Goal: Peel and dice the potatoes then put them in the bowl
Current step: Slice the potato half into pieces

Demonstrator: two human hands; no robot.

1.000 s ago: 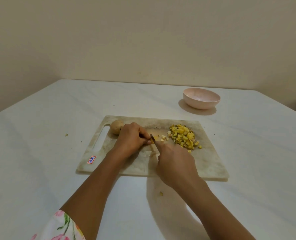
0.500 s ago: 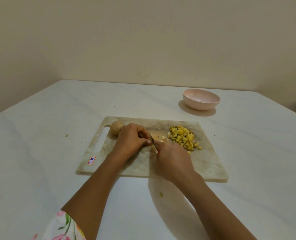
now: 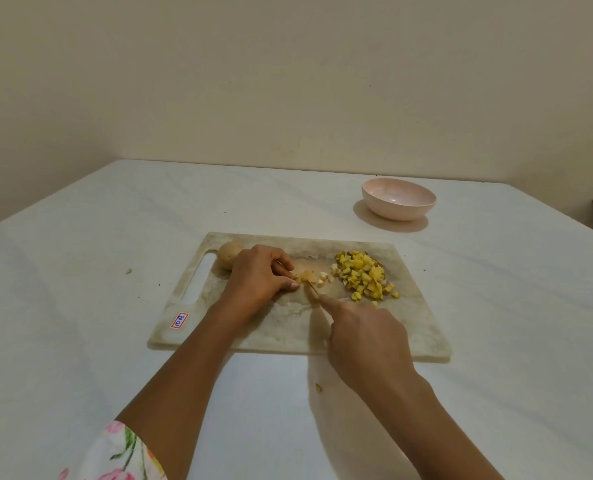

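A marble cutting board (image 3: 416, 327) lies in front of me. My left hand (image 3: 258, 278) holds a peeled potato piece (image 3: 305, 276) down with curled fingers. My right hand (image 3: 364, 336) grips a small knife (image 3: 313, 289), forefinger stretched along its back, the blade at the potato piece. A few fresh cubes (image 3: 323, 277) lie beside the blade. A heap of diced potato (image 3: 366, 273) sits on the board's right part. A whole unpeeled potato (image 3: 228, 255) rests at the board's far left, behind my left hand. The pink bowl (image 3: 398, 198) stands empty beyond the board.
The white table (image 3: 80, 306) ends at a beige wall behind the bowl. A potato scrap (image 3: 318, 387) lies on the table just in front of the board, and a smaller crumb (image 3: 128, 270) lies left of it.
My right hand has drawn back toward me with the knife, so the cut potato piece and fresh cubes now show. My left hand stays in place.
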